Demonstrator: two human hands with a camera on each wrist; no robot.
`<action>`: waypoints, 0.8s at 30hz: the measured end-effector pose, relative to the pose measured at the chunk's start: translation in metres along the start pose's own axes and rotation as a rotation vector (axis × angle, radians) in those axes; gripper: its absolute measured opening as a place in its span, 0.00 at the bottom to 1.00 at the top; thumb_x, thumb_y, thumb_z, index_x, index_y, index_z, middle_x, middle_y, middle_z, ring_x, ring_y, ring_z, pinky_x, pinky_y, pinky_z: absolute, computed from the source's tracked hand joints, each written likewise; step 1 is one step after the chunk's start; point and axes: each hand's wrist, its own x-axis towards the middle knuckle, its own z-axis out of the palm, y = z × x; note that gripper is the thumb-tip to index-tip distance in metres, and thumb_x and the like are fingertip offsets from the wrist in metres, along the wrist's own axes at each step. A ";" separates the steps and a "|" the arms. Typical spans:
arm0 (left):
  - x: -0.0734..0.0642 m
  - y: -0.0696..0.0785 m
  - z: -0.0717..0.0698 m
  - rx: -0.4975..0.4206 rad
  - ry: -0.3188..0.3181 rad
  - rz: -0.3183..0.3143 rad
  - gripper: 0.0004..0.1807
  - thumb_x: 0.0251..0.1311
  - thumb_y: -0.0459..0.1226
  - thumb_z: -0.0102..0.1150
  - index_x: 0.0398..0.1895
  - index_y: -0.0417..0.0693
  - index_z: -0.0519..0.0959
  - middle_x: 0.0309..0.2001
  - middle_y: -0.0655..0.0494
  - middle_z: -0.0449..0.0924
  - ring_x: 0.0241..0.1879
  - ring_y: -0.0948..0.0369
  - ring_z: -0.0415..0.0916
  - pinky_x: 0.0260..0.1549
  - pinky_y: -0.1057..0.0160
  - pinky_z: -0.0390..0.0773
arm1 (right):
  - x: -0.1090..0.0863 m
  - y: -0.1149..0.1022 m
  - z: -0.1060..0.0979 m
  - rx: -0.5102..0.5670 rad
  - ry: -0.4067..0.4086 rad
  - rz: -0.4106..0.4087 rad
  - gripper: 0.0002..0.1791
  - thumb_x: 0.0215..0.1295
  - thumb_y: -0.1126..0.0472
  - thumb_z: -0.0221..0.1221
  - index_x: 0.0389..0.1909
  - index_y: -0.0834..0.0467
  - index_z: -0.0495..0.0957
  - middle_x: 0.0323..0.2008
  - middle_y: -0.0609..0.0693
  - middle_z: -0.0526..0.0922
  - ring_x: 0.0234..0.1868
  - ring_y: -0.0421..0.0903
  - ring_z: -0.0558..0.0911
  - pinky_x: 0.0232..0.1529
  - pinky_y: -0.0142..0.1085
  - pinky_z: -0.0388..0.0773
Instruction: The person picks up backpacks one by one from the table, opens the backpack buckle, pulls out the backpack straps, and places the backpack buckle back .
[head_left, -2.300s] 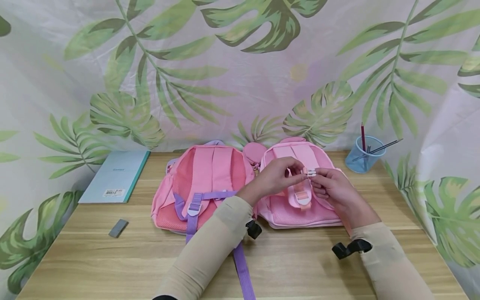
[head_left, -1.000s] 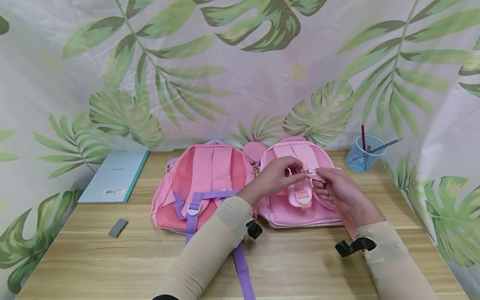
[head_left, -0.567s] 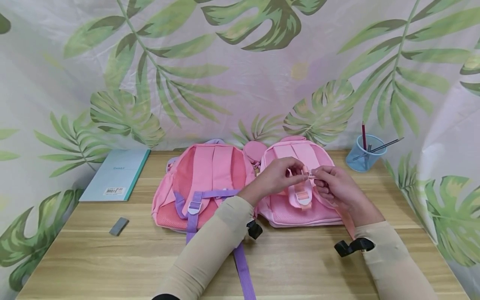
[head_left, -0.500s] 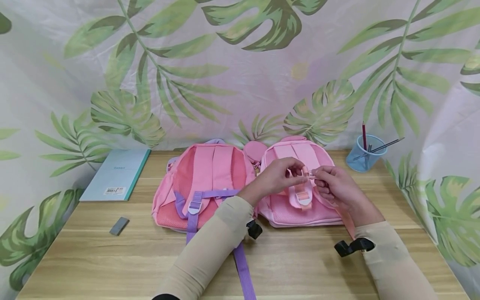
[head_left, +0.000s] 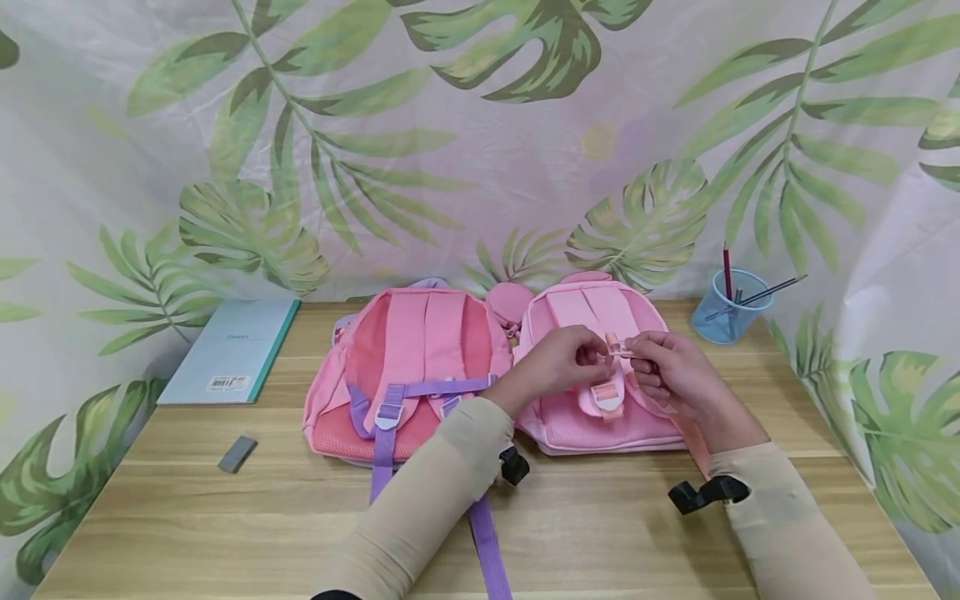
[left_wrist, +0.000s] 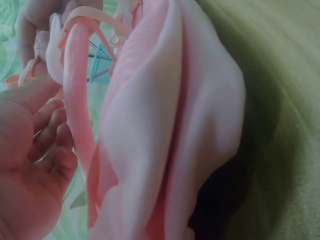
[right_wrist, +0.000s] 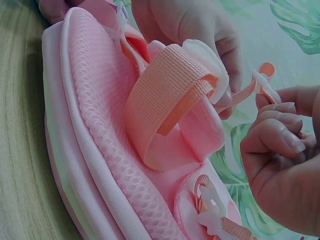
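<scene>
On the right of the table lies a pink backpack [head_left: 558,429], straps facing up. Above it my right hand [head_left: 675,375] pinches a small white plastic buckle [right_wrist: 261,82] between thumb and forefinger, the other fingers curled in. My left hand [head_left: 558,367] faces it, its thumb and fingertips at the thin orange strap [right_wrist: 241,96] that runs to the buckle; they appear to pinch the strap. In the right wrist view, wide orange webbing [right_wrist: 162,90] loops up beside the left hand [right_wrist: 182,30]. The left fingertips are partly hidden there.
Left of it lies a second pink backpack [head_left: 337,421] with purple straps [head_left: 487,550] trailing to the front. A blue notebook [head_left: 232,342] and a grey eraser [head_left: 237,454] lie at the left. A blue pen cup [head_left: 727,321] stands at the back right.
The white prongs, plain to see earlier, are now mostly covered by the right fingers. My left hand has lowered slightly, its fingers more bent. My right hand stays nearly in place.
</scene>
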 end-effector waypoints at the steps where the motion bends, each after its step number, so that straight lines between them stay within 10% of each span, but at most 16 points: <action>1: 0.000 0.000 0.000 0.012 -0.001 0.004 0.10 0.69 0.38 0.72 0.47 0.42 0.87 0.35 0.56 0.81 0.36 0.67 0.74 0.39 0.72 0.75 | 0.000 0.000 0.000 0.003 -0.002 -0.001 0.16 0.87 0.60 0.46 0.34 0.54 0.76 0.24 0.42 0.67 0.19 0.35 0.64 0.19 0.26 0.59; 24: -0.007 -0.003 0.008 0.200 -0.060 -0.040 0.08 0.70 0.43 0.71 0.43 0.48 0.89 0.32 0.62 0.79 0.33 0.67 0.73 0.38 0.71 0.73 | -0.005 -0.003 0.003 0.117 -0.044 -0.074 0.19 0.88 0.62 0.46 0.33 0.54 0.78 0.22 0.41 0.68 0.18 0.38 0.60 0.19 0.28 0.54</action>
